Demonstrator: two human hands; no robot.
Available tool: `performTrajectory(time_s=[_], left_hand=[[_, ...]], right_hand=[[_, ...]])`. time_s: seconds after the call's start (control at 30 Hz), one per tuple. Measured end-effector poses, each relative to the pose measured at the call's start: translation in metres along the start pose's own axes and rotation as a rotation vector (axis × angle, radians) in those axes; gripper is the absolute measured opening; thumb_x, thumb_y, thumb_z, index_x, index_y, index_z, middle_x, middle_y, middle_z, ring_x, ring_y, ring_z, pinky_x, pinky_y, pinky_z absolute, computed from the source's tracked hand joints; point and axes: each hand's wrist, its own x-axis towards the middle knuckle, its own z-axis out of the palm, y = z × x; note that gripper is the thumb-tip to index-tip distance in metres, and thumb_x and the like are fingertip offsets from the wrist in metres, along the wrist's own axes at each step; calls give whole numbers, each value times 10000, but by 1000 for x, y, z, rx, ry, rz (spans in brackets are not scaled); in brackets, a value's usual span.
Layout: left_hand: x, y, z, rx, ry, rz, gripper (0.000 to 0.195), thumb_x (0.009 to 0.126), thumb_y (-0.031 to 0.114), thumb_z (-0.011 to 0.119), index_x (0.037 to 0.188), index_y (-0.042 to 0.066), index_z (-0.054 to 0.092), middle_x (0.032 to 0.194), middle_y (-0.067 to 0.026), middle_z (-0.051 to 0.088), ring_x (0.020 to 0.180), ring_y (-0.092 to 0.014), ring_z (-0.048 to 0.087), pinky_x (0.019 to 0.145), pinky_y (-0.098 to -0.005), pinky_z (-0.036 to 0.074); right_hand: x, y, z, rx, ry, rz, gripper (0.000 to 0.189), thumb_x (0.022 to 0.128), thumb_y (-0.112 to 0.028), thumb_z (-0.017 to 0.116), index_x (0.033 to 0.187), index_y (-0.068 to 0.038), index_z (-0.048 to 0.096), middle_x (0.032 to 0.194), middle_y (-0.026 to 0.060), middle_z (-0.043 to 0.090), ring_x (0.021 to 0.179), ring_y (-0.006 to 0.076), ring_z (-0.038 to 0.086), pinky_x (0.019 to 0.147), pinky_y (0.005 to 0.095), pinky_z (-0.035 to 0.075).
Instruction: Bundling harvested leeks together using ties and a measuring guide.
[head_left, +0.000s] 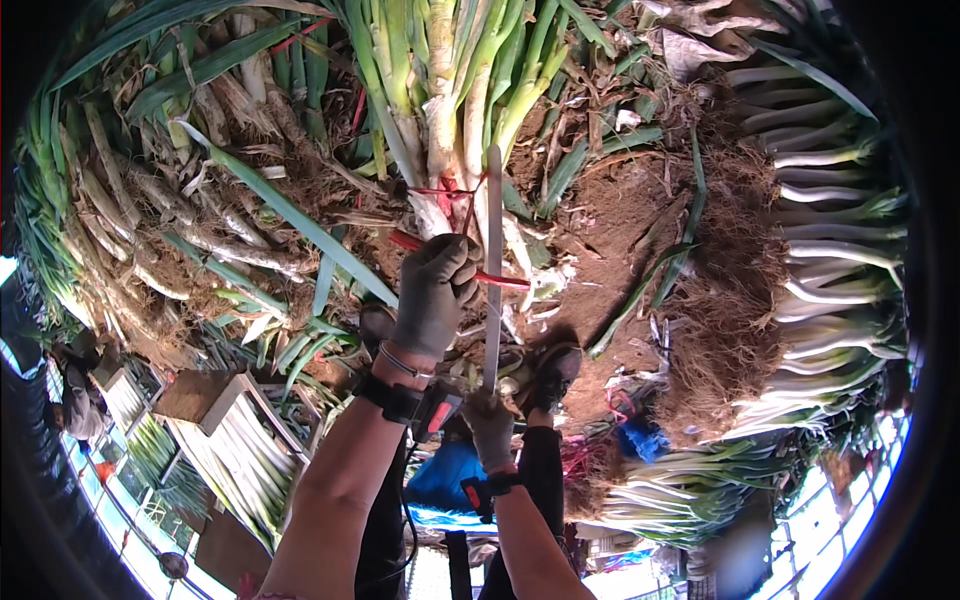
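My left hand (439, 292), in a grey glove, is closed around a red strap (504, 281) whose ends stick out on both sides. In my right hand (489, 427), also gloved, is the handle end of a long, narrow metal blade (493, 300). The blade points away from me and crosses the strap beside my left hand. Just beyond my left hand, a bundle of large green onions (450, 112) is bound near its base by a red tie (446, 193). The blade's tip overlaps the bundle in view; whether it touches is unclear. My left hand hides part of the strap.
Untrimmed green onions (157, 202) with dry leaves lie at the left. Rows of rooted green onions (825, 247) line the right. A wooden crate (202, 397) of white stalks stands at the lower left. Loose leaves (645, 300) lie on the soil. My shoes (556, 367) flank the work spot.
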Motion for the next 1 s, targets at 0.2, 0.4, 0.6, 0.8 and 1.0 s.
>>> performTrajectory(time_s=[0.2, 0.4, 0.6, 0.8, 1.0], left_hand=[[-30, -21, -8, 70, 69, -41, 182, 886, 215, 517, 796, 57, 526, 567, 67, 352, 486, -52, 328, 472, -214, 289], [-33, 10, -19, -21, 24, 10, 178, 883, 217, 517, 784, 69, 515, 562, 63, 330, 456, -71, 299, 466, -240, 286], [-34, 28, -21, -32, 135, -16, 166, 884, 196, 510, 784, 64, 524, 553, 61, 335, 459, -70, 303, 477, -235, 299], [-58, 71, 21, 65, 45, 143, 195, 896, 220, 504, 792, 56, 521, 553, 60, 338, 461, -67, 304, 480, -234, 300], [-194, 196, 60, 154, -62, 656, 184, 875, 241, 531, 836, 65, 499, 588, 53, 321, 489, -77, 308, 484, -243, 294]], right_hand=[[46, -52, 20, 32, -44, -82, 255, 727, -51, 649, 970, -22, 578, 813, 11, 604, 743, 80, 555, 667, 240, 458], [6, -93, 38, 132, 88, -131, 211, 745, -53, 640, 946, -16, 589, 797, 1, 600, 741, 71, 540, 684, 236, 453], [-20, -71, 49, -331, -10, 69, 290, 707, -57, 647, 993, -59, 597, 877, 12, 628, 774, 90, 573, 728, 249, 462], [-105, 8, 4, 95, 55, 43, 296, 693, -10, 671, 974, -77, 606, 847, 1, 607, 743, 74, 569, 609, 235, 471], [-76, -102, -29, -100, 142, -123, 341, 683, -95, 688, 1009, -41, 608, 741, -5, 604, 671, 69, 540, 607, 236, 453]])
